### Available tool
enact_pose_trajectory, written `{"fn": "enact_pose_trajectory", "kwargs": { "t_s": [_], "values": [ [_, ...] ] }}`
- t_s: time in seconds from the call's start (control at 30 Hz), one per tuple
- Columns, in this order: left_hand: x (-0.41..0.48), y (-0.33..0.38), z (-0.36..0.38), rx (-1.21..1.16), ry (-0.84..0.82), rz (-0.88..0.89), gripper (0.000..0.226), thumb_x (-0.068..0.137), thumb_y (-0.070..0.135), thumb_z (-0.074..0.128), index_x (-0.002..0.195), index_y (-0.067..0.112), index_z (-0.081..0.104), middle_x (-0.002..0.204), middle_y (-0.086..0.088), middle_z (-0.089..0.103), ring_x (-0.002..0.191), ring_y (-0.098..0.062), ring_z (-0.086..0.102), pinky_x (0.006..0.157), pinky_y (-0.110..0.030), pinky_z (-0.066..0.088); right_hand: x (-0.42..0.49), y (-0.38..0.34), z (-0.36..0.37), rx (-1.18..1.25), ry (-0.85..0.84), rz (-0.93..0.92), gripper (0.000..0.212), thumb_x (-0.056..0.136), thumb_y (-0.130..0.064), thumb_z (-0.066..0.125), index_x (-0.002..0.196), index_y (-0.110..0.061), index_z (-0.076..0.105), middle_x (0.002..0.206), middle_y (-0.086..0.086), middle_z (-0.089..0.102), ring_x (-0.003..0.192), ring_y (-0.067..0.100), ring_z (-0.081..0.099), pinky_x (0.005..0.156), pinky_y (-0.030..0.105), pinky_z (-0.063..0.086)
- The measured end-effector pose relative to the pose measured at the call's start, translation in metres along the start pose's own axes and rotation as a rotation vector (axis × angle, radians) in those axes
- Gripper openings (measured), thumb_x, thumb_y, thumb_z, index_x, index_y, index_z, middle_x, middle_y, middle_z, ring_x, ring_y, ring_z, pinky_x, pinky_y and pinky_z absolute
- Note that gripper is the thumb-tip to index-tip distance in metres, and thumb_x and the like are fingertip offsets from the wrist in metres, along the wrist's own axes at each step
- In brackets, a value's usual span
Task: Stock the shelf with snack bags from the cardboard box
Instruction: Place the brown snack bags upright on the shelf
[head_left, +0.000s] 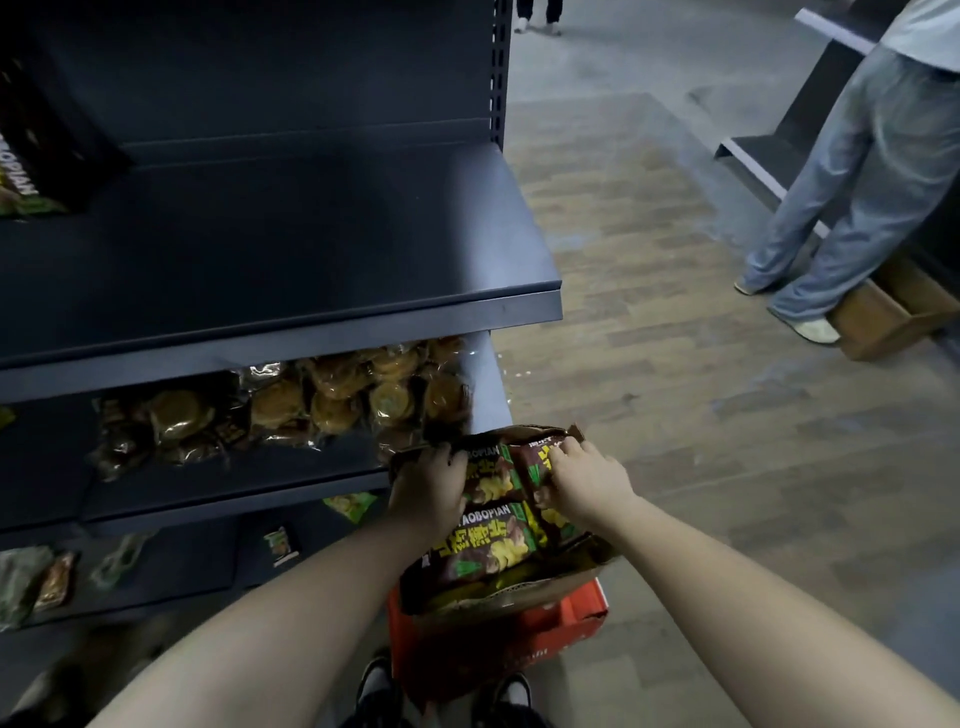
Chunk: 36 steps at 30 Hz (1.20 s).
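Found the snack bags (483, 545), dark brown with yellow print, packed in the open cardboard box (524, 597), low down by the right end of the shelf unit. Gripped the far left bag (491, 467) with the left hand (428, 491), fingers curled over its left edge. Pinched the top of the far right bag (535, 465) with the right hand (589, 480), fingertips bent down onto the wrapper. Had the box resting on a red carton (571, 616) on the wood-patterned floor (675, 374), just ahead of two dark shoes (376, 686).

Saw more bags of the same brand (31, 171) at the far left of the upper shelf (311, 249). Saw clear packs of round biscuits (332, 400) on the shelf below, and a few loose packets (280, 545) on the lowest one. Noticed another person in pale jeans (852, 197) well apart to the right, beside a second cardboard box (878, 322).
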<state>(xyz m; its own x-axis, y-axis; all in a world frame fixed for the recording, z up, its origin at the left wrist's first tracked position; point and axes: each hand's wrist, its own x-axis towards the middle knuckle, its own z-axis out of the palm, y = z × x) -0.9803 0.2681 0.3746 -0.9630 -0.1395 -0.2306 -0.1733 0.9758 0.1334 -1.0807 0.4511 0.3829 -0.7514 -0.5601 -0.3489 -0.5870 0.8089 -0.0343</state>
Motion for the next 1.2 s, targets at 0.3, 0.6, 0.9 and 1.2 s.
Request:
{"fn": "enact_pose_trajectory", "kwargs": {
  "t_s": [0.3, 0.6, 0.9, 1.2],
  "values": [
    [0.027, 0.003, 0.023, 0.161, -0.182, -0.057, 0.081, 0.089, 0.045, 0.054, 0.15, 0.015, 0.01, 0.152, -0.014, 0.023, 0.139, -0.031, 0.026, 0.109, -0.047, 0.029, 0.023, 0.003, 0.03, 0.346, -0.165, 0.198, 0.064, 0.089, -0.041, 0.057, 0.137, -0.01, 0.028, 0.132, 0.016, 0.037, 0.121, 0.038, 0.043, 0.091, 0.048, 0.045],
    [0.027, 0.006, 0.034, 0.231, -0.165, -0.097, 0.086, 0.084, 0.012, 0.054, 0.151, 0.016, 0.0, 0.15, -0.016, 0.023, 0.134, -0.033, 0.03, 0.102, -0.05, 0.03, 0.029, -0.006, 0.051, 0.271, -0.143, 0.25, 0.094, 0.082, -0.049, 0.064, 0.149, -0.012, 0.01, 0.133, 0.018, 0.036, 0.122, 0.039, 0.043, 0.094, 0.051, 0.043],
    [0.028, -0.007, 0.03, 0.118, 0.008, -0.113, 0.075, 0.087, 0.029, 0.053, 0.15, 0.017, 0.014, 0.14, -0.001, 0.041, 0.127, -0.021, 0.04, 0.097, -0.041, 0.036, 0.029, -0.002, 0.044, 0.508, -0.08, 0.285, 0.081, 0.08, -0.034, 0.062, 0.145, -0.021, 0.016, 0.133, 0.013, 0.039, 0.12, 0.034, 0.046, 0.095, 0.049, 0.045],
    [0.002, -0.02, 0.017, -0.469, 0.23, 0.027, 0.081, 0.07, 0.009, 0.069, 0.144, 0.014, 0.035, 0.133, -0.01, 0.051, 0.126, -0.025, 0.047, 0.103, -0.043, 0.041, 0.024, 0.012, 0.022, 1.272, -0.146, 0.337, 0.07, 0.082, -0.02, 0.066, 0.139, -0.019, 0.026, 0.113, 0.008, 0.058, 0.09, 0.018, 0.063, 0.073, 0.03, 0.055]
  ]
}}
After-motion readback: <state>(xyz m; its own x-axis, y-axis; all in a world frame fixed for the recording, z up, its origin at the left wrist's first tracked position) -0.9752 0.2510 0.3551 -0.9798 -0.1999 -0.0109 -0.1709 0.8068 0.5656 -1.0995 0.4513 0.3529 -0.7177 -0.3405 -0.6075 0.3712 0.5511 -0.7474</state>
